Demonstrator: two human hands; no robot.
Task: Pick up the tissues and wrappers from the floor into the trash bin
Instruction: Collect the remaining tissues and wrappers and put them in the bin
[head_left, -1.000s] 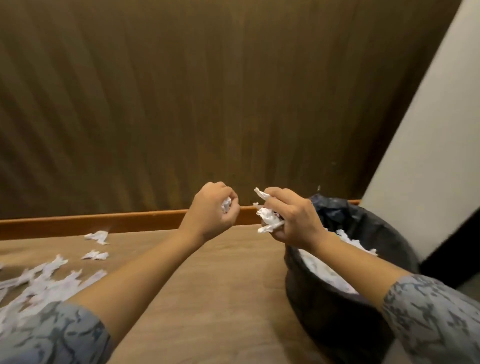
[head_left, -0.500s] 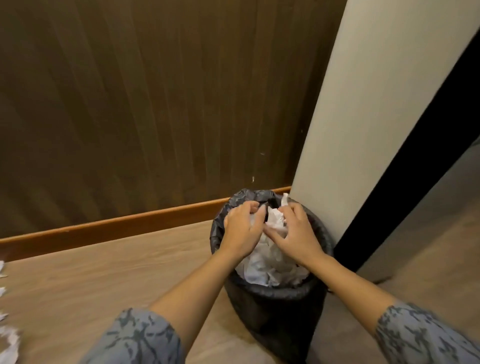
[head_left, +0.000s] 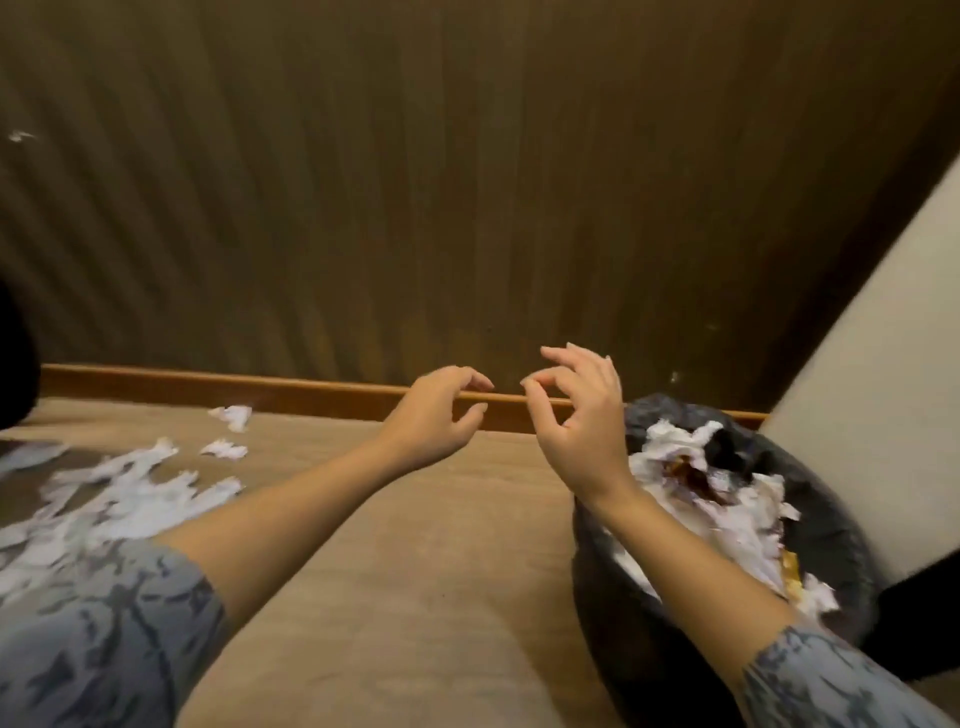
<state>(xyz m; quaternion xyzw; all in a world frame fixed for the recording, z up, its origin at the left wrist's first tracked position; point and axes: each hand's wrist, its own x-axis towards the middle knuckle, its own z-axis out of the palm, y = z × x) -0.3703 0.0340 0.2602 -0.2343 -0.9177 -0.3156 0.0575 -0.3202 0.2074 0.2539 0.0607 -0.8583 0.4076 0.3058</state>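
Head view. Both hands hang above the floor (head_left: 415, 597), between the litter and the bin (head_left: 841, 551). Left hand (head_left: 434, 415): grip released, fingers loosely curled, nothing in it. Right hand (head_left: 582, 431): grip released too, thumb and forefinger nearly meeting but holding nothing.

Progress: bin at right, black liner, heaped to the rim with tissues (head_left: 675, 447); something brown shows among them, maybe a wrapper. A good share is in, then. Left to do: a wide scatter of scraps (head_left: 124, 488) at left, plus two stray bits (head_left: 232, 415) near the skirting (head_left: 260, 387).

Hard to tell: the scatter runs off the left edge and under the sleeve (head_left: 104, 634); its extent is unknown. Blur hides whether wrappers lie among it.
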